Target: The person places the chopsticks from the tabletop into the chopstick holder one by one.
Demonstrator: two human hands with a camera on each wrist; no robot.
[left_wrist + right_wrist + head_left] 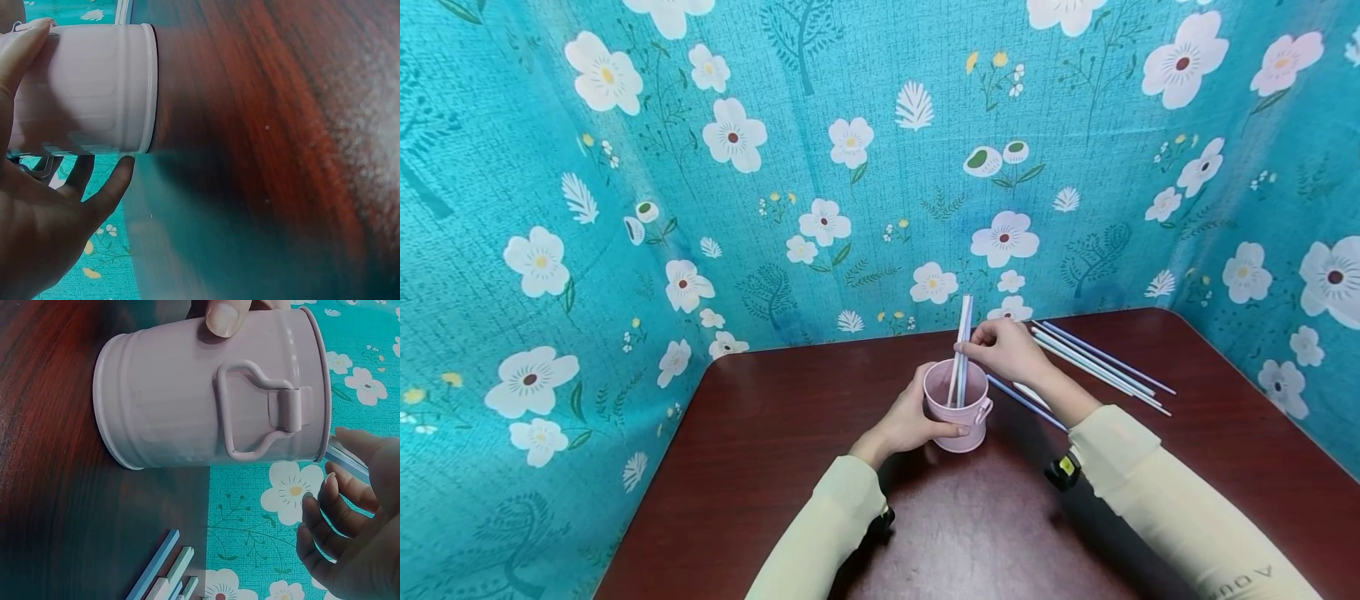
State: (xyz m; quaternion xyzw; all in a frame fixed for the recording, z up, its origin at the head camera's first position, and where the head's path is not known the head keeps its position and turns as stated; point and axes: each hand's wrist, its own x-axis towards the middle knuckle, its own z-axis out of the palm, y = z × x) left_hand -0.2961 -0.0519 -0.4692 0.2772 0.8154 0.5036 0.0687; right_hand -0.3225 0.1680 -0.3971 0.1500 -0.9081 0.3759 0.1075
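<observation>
A small pink metal bucket (957, 440) stands upright on the table. My left hand (904, 419) grips it from the left, thumb along the front wall, fingers reaching round the far side. In the left wrist view the hand (47, 228) lies around the bucket's wall (87, 90). Above the rim my right hand (1011, 352) pinches a few thin white and blue sticks (966, 312) between thumb and fingers. Their lower ends are inside the bucket. A looped handle (226, 419) hangs on the bucket's side in the right wrist view, with the right hand (350, 519) by the rim.
Several white, pale green and blue sticks (1093, 362) lie side by side at the right of the dark red table (760, 450). A blue stick (1018, 398) lies under the right forearm. Flowered teal cloth (850, 275) hangs behind and at both sides.
</observation>
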